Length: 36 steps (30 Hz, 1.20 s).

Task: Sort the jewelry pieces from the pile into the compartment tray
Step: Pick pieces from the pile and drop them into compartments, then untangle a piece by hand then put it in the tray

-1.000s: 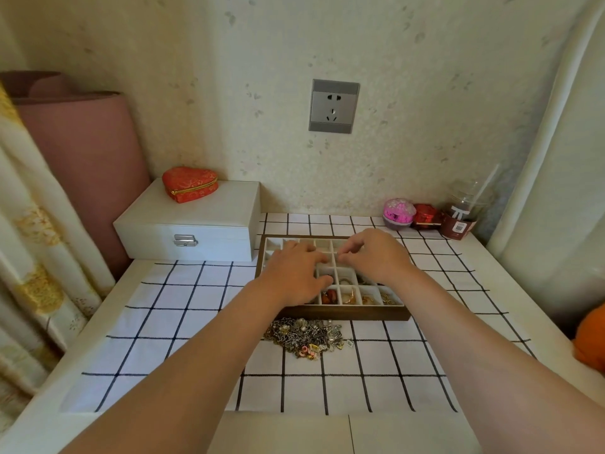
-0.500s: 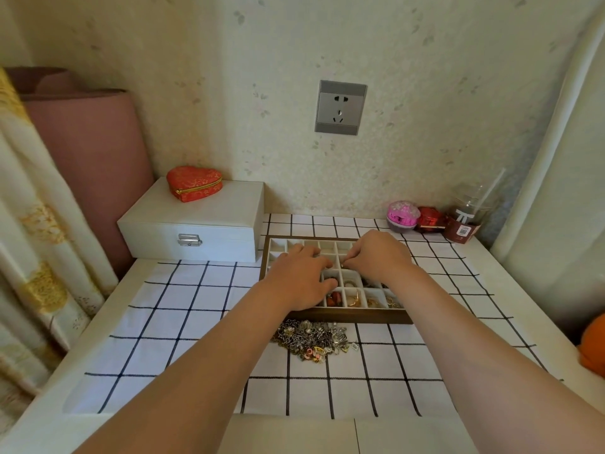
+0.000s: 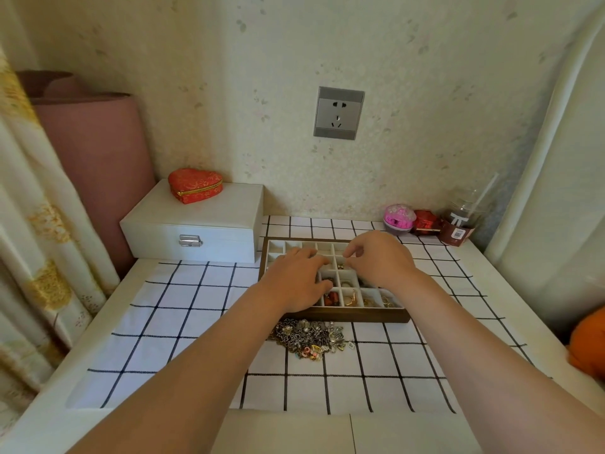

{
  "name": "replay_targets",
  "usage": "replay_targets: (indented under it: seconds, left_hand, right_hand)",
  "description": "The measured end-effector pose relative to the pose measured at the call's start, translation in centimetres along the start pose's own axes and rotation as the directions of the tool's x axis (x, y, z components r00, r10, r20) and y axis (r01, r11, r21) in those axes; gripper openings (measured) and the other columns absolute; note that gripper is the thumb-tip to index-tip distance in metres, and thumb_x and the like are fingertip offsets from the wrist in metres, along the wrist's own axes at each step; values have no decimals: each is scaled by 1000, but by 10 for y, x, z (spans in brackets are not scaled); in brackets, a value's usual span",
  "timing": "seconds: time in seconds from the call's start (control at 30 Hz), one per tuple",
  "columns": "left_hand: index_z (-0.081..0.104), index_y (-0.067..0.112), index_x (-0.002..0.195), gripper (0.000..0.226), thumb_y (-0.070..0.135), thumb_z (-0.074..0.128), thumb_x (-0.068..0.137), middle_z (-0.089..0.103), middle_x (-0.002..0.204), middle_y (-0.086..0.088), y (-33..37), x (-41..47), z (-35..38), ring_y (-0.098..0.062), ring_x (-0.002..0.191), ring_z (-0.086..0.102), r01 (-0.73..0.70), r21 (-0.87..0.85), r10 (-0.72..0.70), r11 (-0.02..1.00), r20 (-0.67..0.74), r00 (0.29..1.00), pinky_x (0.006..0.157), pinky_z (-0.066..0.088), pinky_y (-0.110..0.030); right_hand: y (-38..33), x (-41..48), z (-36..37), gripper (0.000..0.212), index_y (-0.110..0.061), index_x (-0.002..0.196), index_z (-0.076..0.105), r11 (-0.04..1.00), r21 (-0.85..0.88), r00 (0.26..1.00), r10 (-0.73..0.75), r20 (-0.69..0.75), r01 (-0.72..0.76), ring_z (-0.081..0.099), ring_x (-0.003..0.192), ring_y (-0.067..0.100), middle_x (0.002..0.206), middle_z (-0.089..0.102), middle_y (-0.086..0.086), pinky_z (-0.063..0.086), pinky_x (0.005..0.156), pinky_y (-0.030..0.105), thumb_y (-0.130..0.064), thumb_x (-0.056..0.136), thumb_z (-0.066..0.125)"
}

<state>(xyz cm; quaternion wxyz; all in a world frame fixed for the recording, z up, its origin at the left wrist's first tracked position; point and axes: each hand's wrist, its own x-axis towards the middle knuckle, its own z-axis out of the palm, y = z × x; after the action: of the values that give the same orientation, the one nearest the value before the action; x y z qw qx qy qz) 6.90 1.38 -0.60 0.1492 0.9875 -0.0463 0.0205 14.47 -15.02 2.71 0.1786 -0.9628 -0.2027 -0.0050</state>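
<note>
Table w/ checked cloth (white box back-left).

Your tray shows dark wood walls, matt pale lining; in front of it the pile glints metal — all on smooth checked cloth.

Speckled cream wall with a grey socket, patterned curtain left.

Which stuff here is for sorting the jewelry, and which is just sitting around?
For the job:
- jewelry pile
- compartment tray
- left hand and right hand, both over the tray

Just lying about:
- white box
- red heart box on top of it
- pink ball
- plastic cup
- wall socket
</note>
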Motion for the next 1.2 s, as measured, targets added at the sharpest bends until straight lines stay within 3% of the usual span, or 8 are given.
replay_targets:
  seconds: [0.1, 0.2, 0.3, 0.47, 0.63, 0.8, 1.0, 1.2]
  left_hand:
    - [52, 27, 139, 47, 44, 55, 95, 50, 139, 1, 2, -10, -3, -19, 128, 42, -35, -35, 32, 999, -85, 996, 105, 41, -42]
    - [64, 29, 119, 32, 42, 62, 90, 56, 113, 5, 4, -25, -7, -14, 107, 49, -99, -43, 92, 994, -142, 986, 91, 49, -38]
    - [65, 30, 101, 16, 33, 65, 86, 56, 96, 11, 8, -42, -13, -9, 92, 51, -132, -83, 125, 988, -85, 988, 81, 51, -35]
    - [71, 34, 92, 10, 33, 63, 87, 59, 83, 18, 17, -64, -20, 0, 79, 55, -140, -125, 144, 982, 27, 989, 73, 50, -26]
    - [73, 42, 106, 20, 42, 67, 86, 61, 99, 20, 20, -74, -16, 1, 90, 51, -187, -25, 189, 982, 112, 976, 79, 48, -26]
    - [74, 36, 108, 22, 28, 69, 88, 62, 108, 18, 24, -74, -21, -4, 103, 54, -185, 7, 181, 983, 176, 968, 89, 50, -31]
    - [73, 35, 108, 19, 33, 66, 90, 62, 100, 18, 36, -66, -17, 1, 89, 46, -197, -8, 197, 980, 122, 973, 71, 37, -17]
    - [73, 38, 110, 22, 43, 61, 92, 61, 101, 12, 48, -60, -6, -6, 96, 51, -260, 32, 255, 965, 113, 960, 82, 49, -32]
  right_hand:
    - [-6, -22, -7, 16, -40, 85, 69, 993, 35, 991, -115, 67, 113, 61, 85, 6, 87, 61, -19, 52, 75, 30, -26, 90, 66]
    - [-11, -46, -9, 10, -38, 87, 72, 968, 117, 955, -238, 179, 220, 61, 82, -1, 85, 65, -19, 51, 74, 24, -28, 88, 71]
    - [-13, -64, -6, 10, -35, 92, 75, 958, 131, 916, -284, 284, 257, 60, 78, -5, 83, 64, -20, 45, 67, 15, -27, 85, 75]
    - [-11, -80, -4, 9, -31, 90, 79, 946, 154, 863, -322, 390, 284, 63, 80, -2, 84, 69, -19, 52, 74, 19, -25, 83, 76]
    - [-6, -85, -1, 13, -33, 98, 79, 943, 62, 841, -319, 437, 326, 60, 81, -2, 87, 68, -20, 52, 76, 22, -30, 86, 76]
    - [2, -83, -6, 14, -26, 103, 79, 957, 93, 857, -289, 427, 276, 62, 84, -3, 95, 70, -20, 51, 78, 18, -27, 92, 70]
    - [13, -80, -11, 9, -28, 96, 79, 974, 97, 880, -226, 419, 204, 65, 83, -2, 83, 68, -21, 51, 75, 20, -26, 90, 72]
    - [17, -83, -16, 10, -32, 94, 74, 976, -18, 892, -193, 408, 219, 65, 84, 1, 82, 68, -20, 48, 69, 20, -26, 86, 72]
